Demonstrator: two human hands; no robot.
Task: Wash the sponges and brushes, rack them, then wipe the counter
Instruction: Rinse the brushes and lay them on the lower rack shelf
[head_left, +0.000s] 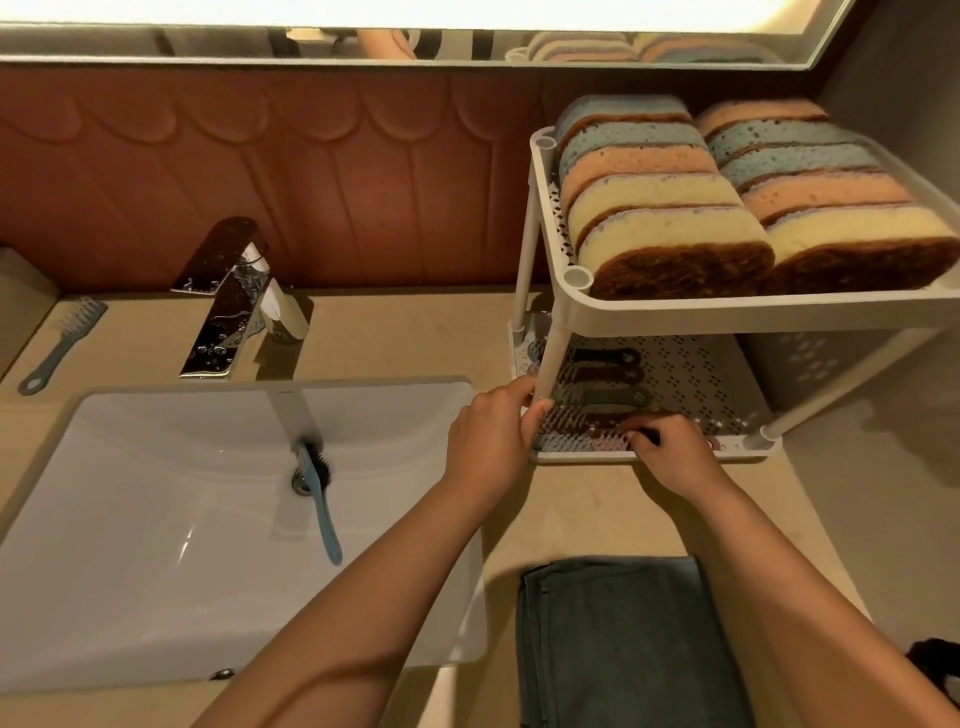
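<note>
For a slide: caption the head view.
Left hand grips the white two-tier plastic rack; right hand holds a brush on its lower shelf, colourful sponges above.

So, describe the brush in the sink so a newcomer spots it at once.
Find the white sink below the chrome faucet. A light blue brush lies in it, head over the drain. Its lookalike, the counter brush, lies left of the faucet; only this one is in the basin.
</note>
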